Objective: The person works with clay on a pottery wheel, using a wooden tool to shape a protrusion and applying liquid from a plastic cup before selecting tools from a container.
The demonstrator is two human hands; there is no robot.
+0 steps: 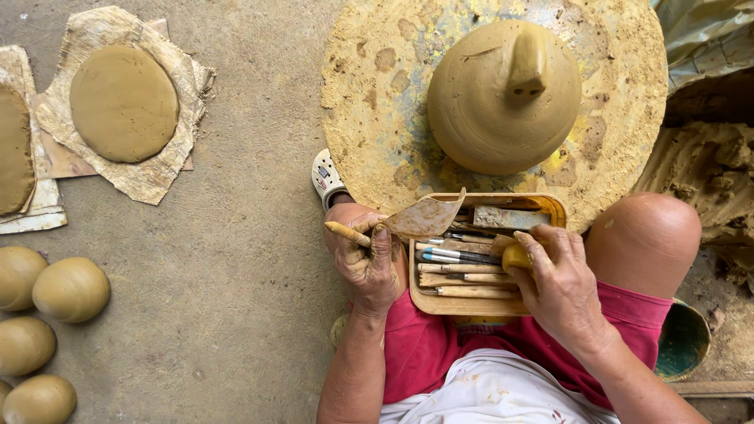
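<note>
Risk: left hand (367,263) grips a clay-caked flat metal scraper with wooden handle (415,220) close to the soft domed clay lid with knob (503,98) on the clay-smeared round wheel (377,118); a slip could gouge it. Right hand (559,283) closed on a yellow sponge (515,256) over the wooden tool tray (471,305) on the lap, which could tip.

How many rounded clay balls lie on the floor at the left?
5 clay balls: one at the left edge, one beside it, one below, one at the bottom, a sliver cut off by the frame.
</note>
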